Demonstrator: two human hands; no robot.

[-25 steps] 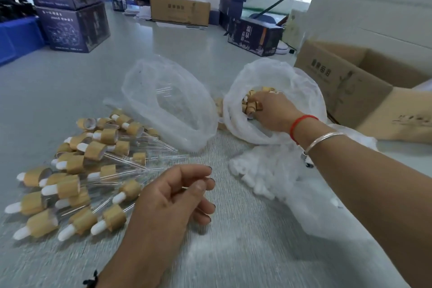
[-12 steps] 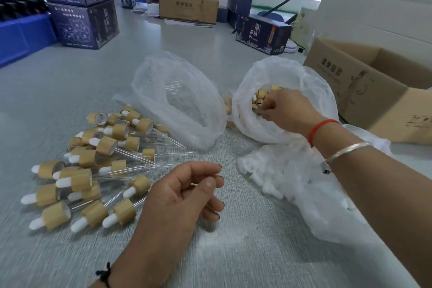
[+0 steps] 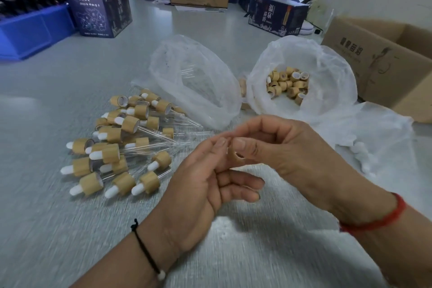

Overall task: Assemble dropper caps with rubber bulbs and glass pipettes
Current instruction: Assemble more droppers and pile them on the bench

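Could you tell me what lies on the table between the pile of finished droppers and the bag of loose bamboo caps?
In the head view, the clear bag of glass pipettes lies between the finished droppers and the bag of caps.

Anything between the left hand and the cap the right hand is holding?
Nothing visible. The right hand pinches the bamboo cap above the table, and the left hand's fingertips are right beside it. Whether they touch is unclear.

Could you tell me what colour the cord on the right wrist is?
Red cord, head view.
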